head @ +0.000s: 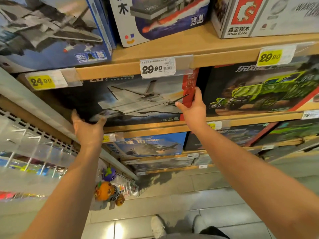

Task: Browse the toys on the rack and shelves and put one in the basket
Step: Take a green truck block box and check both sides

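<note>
A big dark toy box with a grey jet picture (131,100) stands on the middle wooden shelf (241,119). My left hand (87,128) grips its lower left corner, thumb on the front face. My right hand (194,107) grips its red right edge, fingers behind the edge and thumb on the front. No basket is in view.
A green truck box (259,90) stands right of the jet box. More boxes fill the shelf above and the shelves below. Price tags (158,68) hang on the shelf edges. A peg rack with small toys (107,188) is at the left. Tiled floor and my shoes lie below.
</note>
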